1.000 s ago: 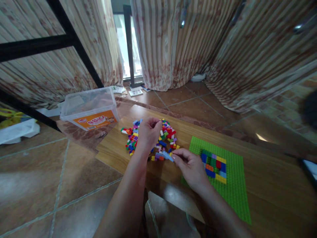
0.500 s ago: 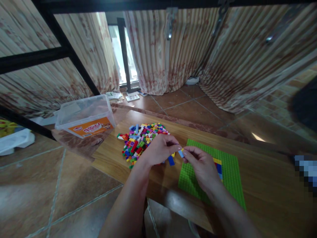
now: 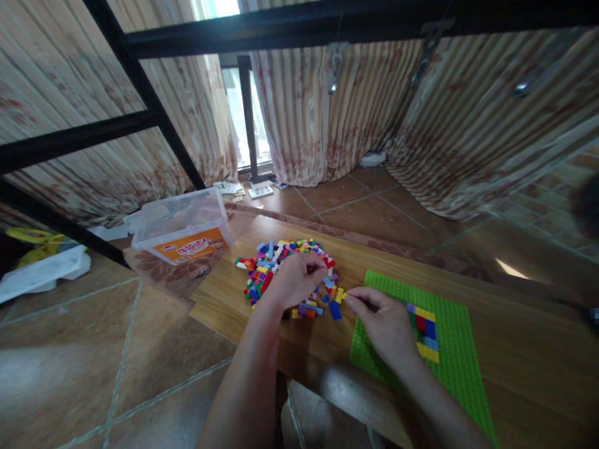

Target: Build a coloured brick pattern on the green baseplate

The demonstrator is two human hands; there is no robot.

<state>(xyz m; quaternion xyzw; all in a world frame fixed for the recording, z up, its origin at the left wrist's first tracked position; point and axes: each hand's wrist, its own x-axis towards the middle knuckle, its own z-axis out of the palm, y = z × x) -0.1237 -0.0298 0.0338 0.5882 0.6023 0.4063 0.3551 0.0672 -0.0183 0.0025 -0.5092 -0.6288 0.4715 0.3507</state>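
Observation:
My left hand (image 3: 299, 277) is over the right side of a heap of small coloured toy bricks (image 3: 262, 265), thumb and fingers curled together. Whatever it may hold is hidden. A light blue brick (image 3: 329, 283) shows just below its fingertips. My right hand (image 3: 386, 318) is pinched at the near left part of a green baseplate (image 3: 461, 349); anything between its fingertips is too small to name. Yellow bricks (image 3: 340, 294) lie right by those fingertips, with a blue brick (image 3: 335, 310) just below. On the baseplate, a patch of joined coloured bricks (image 3: 428, 330) is partly behind my right hand.
The wooden table (image 3: 524, 349) carries the heap and baseplate. A clear plastic box (image 3: 182, 227) with an orange label stands beyond its left end. Papers (image 3: 261, 190) lie on the tiled floor near striped curtains (image 3: 299, 118). Black metal bars (image 3: 281, 31) cross the upper view.
My hands, together on a light blue and yellow piece before, are now apart. The left has moved back toward the heap. The view has shifted slightly, showing more of the brick patch.

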